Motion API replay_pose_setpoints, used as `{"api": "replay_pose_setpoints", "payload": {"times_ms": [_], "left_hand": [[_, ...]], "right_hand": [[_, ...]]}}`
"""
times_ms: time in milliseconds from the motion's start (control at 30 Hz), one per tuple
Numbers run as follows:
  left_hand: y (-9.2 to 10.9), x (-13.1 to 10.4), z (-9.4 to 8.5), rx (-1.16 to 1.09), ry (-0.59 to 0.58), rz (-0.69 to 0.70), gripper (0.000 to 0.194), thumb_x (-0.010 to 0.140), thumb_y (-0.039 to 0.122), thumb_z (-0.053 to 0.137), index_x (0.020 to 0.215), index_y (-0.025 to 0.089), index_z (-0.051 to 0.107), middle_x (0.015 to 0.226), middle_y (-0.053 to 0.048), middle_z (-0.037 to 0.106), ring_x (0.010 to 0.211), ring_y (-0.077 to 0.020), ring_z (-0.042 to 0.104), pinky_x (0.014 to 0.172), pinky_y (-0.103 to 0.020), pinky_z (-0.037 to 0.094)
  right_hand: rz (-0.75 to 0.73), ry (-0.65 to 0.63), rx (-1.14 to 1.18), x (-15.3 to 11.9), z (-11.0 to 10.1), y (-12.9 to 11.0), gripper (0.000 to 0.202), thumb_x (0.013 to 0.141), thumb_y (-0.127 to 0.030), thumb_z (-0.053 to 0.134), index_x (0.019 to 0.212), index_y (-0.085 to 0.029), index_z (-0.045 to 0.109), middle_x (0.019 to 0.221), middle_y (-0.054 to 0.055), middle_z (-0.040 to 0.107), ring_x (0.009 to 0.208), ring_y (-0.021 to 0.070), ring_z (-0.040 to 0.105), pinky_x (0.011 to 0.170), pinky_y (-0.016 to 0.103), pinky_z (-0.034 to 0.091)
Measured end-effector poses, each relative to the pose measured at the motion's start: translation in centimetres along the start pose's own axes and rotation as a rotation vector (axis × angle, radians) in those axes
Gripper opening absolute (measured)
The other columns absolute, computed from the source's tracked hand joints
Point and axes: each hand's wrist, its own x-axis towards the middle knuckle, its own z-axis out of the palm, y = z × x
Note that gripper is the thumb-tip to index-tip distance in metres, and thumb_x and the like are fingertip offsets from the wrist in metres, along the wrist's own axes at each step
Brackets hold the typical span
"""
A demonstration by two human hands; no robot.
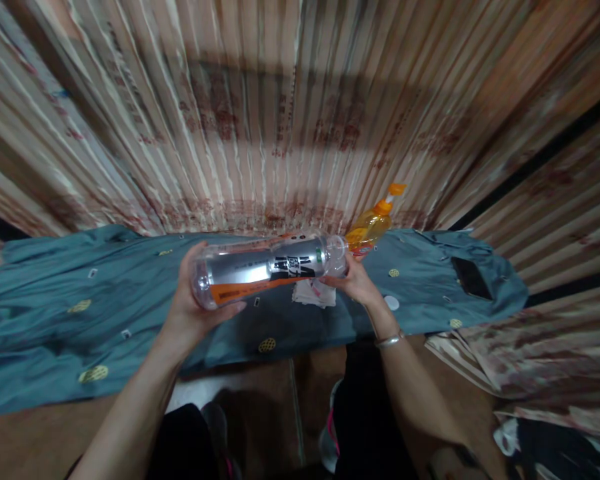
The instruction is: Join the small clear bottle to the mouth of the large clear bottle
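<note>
A large clear plastic bottle with a silver and orange label lies sideways in the air between my hands, above the cloth. My left hand is wrapped round its base, thumb along the lower side. At the neck end, my right hand grips the bottle with the fingers closed. Just behind my right hand stands a yellow pump bottle with an orange pump head, its lower part partly hidden. Below the plastic bottle, a white crumpled tissue rests on the cloth.
A teal patterned cloth covers the long surface in front of me. A dark phone lies on its right side, and a small white disc sits near the front edge. Pleated curtains hang close behind and to the right.
</note>
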Motion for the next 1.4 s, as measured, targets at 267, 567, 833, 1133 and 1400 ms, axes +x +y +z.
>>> {"api": "replay_pose_setpoints", "payload": {"times_ms": [267, 567, 833, 1133, 1400], "left_hand": [[0.7, 0.4, 0.9, -0.047, -0.056, -0.048, 0.105, 0.052, 0.034, 0.1, 0.14, 0.026, 0.045, 0.129, -0.008, 0.065, 0.118, -0.0299, 0.067, 0.104, -0.049, 0.056], [1.6, -0.3, 1.3, -0.105, -0.026, -0.122, 0.104, 0.051, 0.031, 0.1, 0.139, 0.026, 0.047, 0.126, -0.008, 0.067, 0.115, -0.0295, 0.067, 0.099, -0.045, 0.059], [0.9, -1.0, 1.3, -0.17, 0.004, -0.28, 0.116, 0.046, 0.026, 0.1, 0.148, 0.033, 0.045, 0.135, -0.005, 0.066, 0.13, -0.0354, 0.062, 0.118, -0.055, 0.044], [2.1, -1.6, 2.0, -0.14, 0.114, -0.404, 0.105, 0.049, 0.034, 0.099, 0.145, 0.034, 0.055, 0.138, -0.003, 0.065, 0.131, -0.0354, 0.061, 0.118, -0.049, 0.046], [2.4, -1.5, 2.9, -0.188, 0.136, -0.457, 0.112, 0.046, 0.036, 0.099, 0.146, 0.029, 0.051, 0.133, -0.007, 0.066, 0.128, -0.038, 0.061, 0.118, -0.058, 0.042]], "right_hand": [[0.04, 0.021, 0.066, -0.4, -0.1, 0.2, 0.069, 0.06, -0.048, 0.088, 0.119, -0.02, 0.067, 0.112, 0.007, 0.079, 0.107, 0.03, 0.071, 0.102, 0.045, 0.054], [0.054, 0.038, 0.055, -0.7, -0.1, -0.8, 0.065, 0.06, -0.047, 0.087, 0.116, -0.02, 0.067, 0.109, 0.007, 0.078, 0.101, 0.0295, 0.071, 0.099, 0.045, 0.055], [0.065, 0.029, 0.031, -0.7, -0.4, -1.0, 0.065, 0.063, -0.046, 0.084, 0.119, -0.02, 0.066, 0.114, 0.009, 0.079, 0.105, 0.0306, 0.073, 0.099, 0.044, 0.056], [0.13, 0.017, -0.015, -1.3, -0.7, -0.4, 0.06, 0.066, -0.047, 0.084, 0.117, -0.021, 0.067, 0.103, 0.009, 0.081, 0.09, 0.0281, 0.075, 0.086, 0.041, 0.06], [0.089, 0.05, -0.015, -1.1, -0.5, 0.4, 0.054, 0.065, -0.04, 0.082, 0.113, -0.022, 0.067, 0.104, 0.009, 0.08, 0.09, 0.028, 0.076, 0.086, 0.043, 0.061]]}}
